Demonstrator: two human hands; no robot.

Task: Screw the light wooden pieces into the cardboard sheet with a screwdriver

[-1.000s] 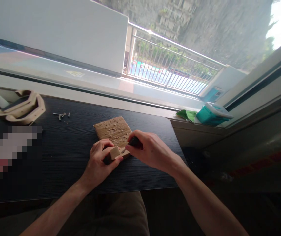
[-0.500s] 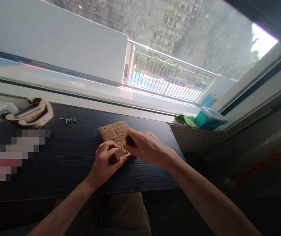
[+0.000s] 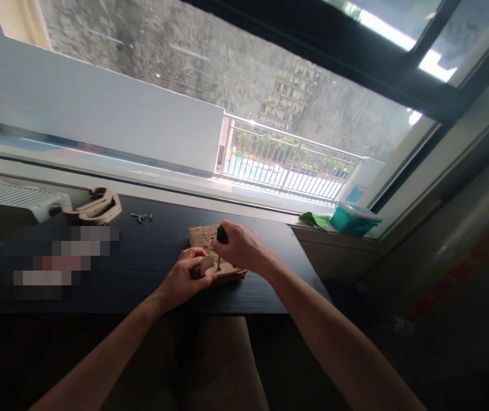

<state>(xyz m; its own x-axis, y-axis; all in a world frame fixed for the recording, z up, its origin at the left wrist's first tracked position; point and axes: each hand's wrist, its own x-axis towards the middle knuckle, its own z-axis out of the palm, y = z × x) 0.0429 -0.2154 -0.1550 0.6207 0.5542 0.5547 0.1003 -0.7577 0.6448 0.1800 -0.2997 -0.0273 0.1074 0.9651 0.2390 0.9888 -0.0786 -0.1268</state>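
My right hand (image 3: pixel 244 246) is closed around the dark handle of a screwdriver (image 3: pixel 222 234). Its thin metal shaft points down onto a pale wooden piece (image 3: pixel 227 269), close to a small dark hole. That piece lies along the near side of a rough wooden block (image 3: pixel 203 233), whose top is pitted. My left hand (image 3: pixel 184 278) grips the raised, rounded left end of the pale piece from the left, thumb at the front and fingers behind. Whether a screw sits under the tip is too small to tell.
Several screws (image 3: pixel 142 217) lie on the black table (image 3: pixel 150 245), left of the block. Behind them is a curved wooden frame (image 3: pixel 98 208) beside a white radiator (image 3: pixel 21 197). A teal box (image 3: pixel 354 218) and a green cloth (image 3: pixel 315 221) rest on the windowsill.
My view has tilted up and shifted left. The right hand stands more upright over the block, so the screwdriver's shaft shows. The left hand keeps its hold on the pale piece.
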